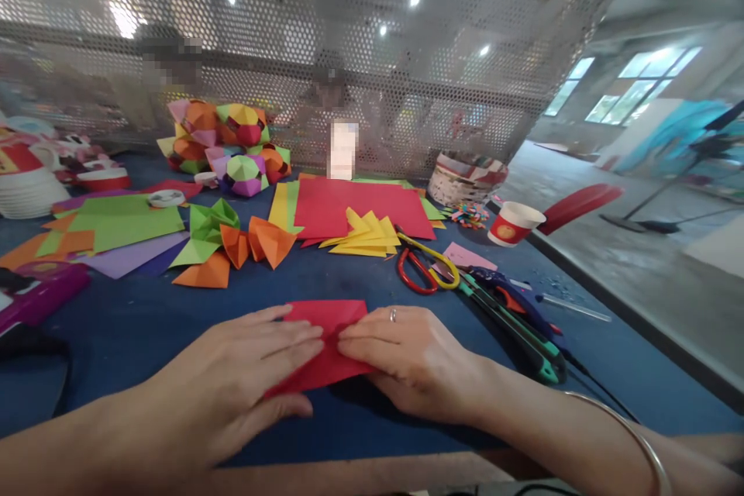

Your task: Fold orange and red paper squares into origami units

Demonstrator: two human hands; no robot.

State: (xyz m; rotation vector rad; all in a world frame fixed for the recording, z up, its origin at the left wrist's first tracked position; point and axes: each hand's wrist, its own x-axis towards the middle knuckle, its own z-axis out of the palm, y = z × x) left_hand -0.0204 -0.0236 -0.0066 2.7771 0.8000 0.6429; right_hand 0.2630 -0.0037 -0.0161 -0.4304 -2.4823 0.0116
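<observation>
A folded red paper point(323, 325) lies on the blue table point(145, 325) near its front edge. My left hand point(244, 372) lies flat on the paper's left half, fingers stretched out, thumb under its lower edge. My right hand point(407, 353), with a ring on one finger, presses flat on the paper's right half. The fingertips of both hands nearly meet at the paper's middle. A bangle sits on my right wrist.
Behind lie folded yellow pieces point(366, 236), a red sheet point(360, 205), orange and green folded units point(232, 240), coloured sheets point(116, 225) and paper balls point(232, 143). Scissors point(424, 267), a utility knife point(511, 325), a paper cup point(511, 223) and a basket point(465, 178) stand right. A perforated screen rises at the back.
</observation>
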